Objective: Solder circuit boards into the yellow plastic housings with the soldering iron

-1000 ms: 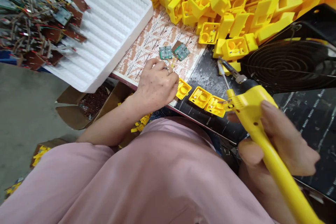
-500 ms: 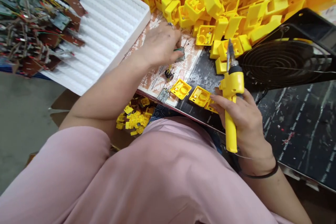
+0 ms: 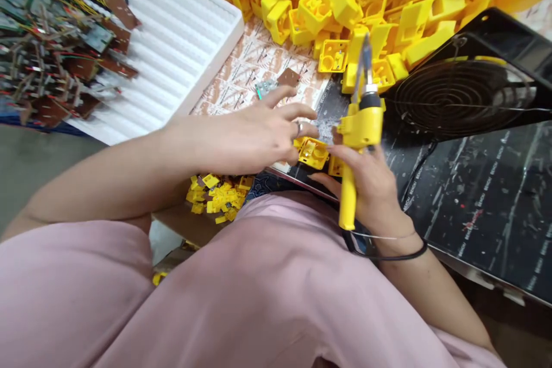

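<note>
My left hand [image 3: 263, 135] is spread over the near edge of the bench, fingers apart and nothing visible in its grip. Its fingertips are beside a small yellow plastic casing [image 3: 314, 153]; whether they touch it I cannot tell. Beyond those fingers lie a small green circuit board [image 3: 265, 88] and a brown board [image 3: 288, 77]. In my right hand [image 3: 373, 184] is a yellow soldering gun [image 3: 350, 184], its metal tip pointing up and away. The fingers of that hand reach toward the casing, and another yellow casing [image 3: 335, 166] is partly hidden behind them.
A heap of yellow plastic housings [image 3: 319, 8] fills the back. Circuit boards with wires [image 3: 56, 40] are piled on a white foam sheet [image 3: 190, 29] at left. A black fan [image 3: 457, 92] stands at right. Small yellow parts [image 3: 224, 198] lie below the bench edge.
My left hand has left the circuit board and come nearer, to the yellow casings, its fingers spreading. My right hand has shifted left with the soldering gun.
</note>
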### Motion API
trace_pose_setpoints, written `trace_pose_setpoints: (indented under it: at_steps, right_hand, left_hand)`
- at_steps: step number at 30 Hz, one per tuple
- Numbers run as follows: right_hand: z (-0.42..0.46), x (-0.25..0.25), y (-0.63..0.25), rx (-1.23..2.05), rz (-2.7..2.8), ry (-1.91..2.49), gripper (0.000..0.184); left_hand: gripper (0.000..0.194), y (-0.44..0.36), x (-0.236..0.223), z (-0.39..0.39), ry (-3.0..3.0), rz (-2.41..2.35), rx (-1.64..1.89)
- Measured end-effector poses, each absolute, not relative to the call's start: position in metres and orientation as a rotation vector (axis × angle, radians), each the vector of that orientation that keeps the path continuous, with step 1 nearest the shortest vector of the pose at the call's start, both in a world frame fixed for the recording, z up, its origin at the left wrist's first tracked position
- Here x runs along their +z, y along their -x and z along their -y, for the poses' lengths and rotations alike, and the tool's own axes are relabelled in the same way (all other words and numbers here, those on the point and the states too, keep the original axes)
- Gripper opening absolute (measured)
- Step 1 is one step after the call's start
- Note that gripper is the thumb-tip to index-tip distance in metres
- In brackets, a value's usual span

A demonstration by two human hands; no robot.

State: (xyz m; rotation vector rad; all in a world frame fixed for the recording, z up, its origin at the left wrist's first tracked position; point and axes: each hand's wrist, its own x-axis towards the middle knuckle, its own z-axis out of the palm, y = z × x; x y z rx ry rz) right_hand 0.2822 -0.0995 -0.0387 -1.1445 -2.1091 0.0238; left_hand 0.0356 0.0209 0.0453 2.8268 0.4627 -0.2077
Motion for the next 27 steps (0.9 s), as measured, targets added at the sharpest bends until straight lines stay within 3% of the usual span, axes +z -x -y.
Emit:
trace_pose_setpoints:
  at_steps: [3,6,12,16,20,27]
  right_hand:
    - [0.109,-0.031,-0.297,-0.047,2.002,1.176,0.031]
    - [0.115,-0.024,-0.309,-0.072,2.003,1.216,0.012]
    - [0.113,-0.014,-0.309,-0.177,2.062,1.108,0.004]
    - [0.115,-0.016,-0.307,-0.165,2.046,1.174,0.013]
    - [0.117,-0.02,-0.307,-0.238,2.063,1.142,0.006]
    - [0.117,-0.011,-0.306,-0.193,2.073,1.071,0.007]
  left_hand:
    - [0.047,-0.014,0.034,-0.011,-2.714,-0.691,0.209]
    - [0.039,-0.001,0.022,-0.008,-2.581,-1.102,0.489]
    - [0.031,-0.036,-0.006,0.024,-2.685,-1.486,0.546]
    - [0.034,-0.054,-0.018,0.032,-2.677,-1.54,0.595]
    - [0.016,-0.058,-0.023,0.031,-2.708,-1.449,0.624]
    - [0.023,-0.059,-0.02,0.018,-2.484,-1.217,0.487]
